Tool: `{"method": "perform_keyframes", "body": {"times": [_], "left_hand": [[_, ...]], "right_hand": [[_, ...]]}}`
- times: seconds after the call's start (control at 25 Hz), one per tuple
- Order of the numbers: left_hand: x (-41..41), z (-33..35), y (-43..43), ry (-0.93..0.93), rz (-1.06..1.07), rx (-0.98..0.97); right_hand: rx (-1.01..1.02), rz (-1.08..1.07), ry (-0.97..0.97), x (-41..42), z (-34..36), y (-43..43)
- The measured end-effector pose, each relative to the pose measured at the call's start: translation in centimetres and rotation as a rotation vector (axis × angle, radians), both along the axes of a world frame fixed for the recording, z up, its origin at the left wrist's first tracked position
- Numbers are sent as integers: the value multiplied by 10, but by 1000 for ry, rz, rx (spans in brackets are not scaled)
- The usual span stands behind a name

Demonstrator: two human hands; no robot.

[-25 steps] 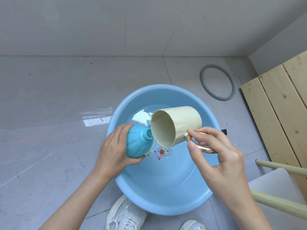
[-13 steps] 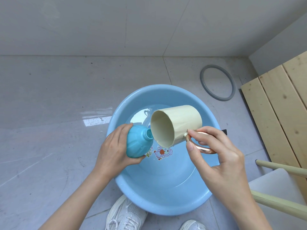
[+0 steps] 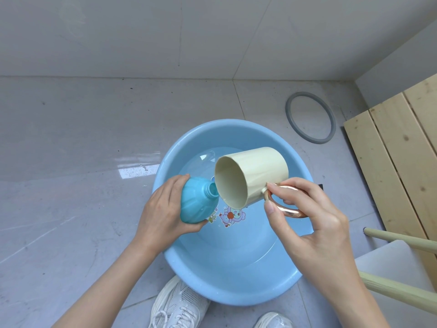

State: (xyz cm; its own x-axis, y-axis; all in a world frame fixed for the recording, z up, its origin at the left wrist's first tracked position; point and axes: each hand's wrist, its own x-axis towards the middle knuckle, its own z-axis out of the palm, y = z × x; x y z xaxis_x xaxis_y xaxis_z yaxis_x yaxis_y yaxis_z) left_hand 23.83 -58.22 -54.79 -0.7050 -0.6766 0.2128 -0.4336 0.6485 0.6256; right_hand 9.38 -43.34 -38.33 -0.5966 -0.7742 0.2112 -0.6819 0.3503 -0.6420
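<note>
Pouring over a blue basin [image 3: 236, 297] on the floor: left hand [image 3: 163, 209] grips the tilted teal bottle [image 3: 198, 202], its neck touching the rim of the cream mug [image 3: 257, 171]. Right hand [image 3: 314, 223] pinches the copper handle [image 3: 286, 210]. The mug looks almost drained, so the transfer is judged nearly complete.

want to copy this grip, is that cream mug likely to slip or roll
Likely stiff and light: the right hand holds the mug tilted by its handle alone. That shiny handle may be slippery. Laid on its side, the round body would probably roll.
</note>
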Motion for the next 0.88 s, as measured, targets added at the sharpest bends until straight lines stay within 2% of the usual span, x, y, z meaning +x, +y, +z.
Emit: {"method": "perform_keyframes", "body": {"times": [0.88], "left_hand": [[0,0,0,-2,3,10]], "right_hand": [[-1,61,104,0,2,-2]]}}
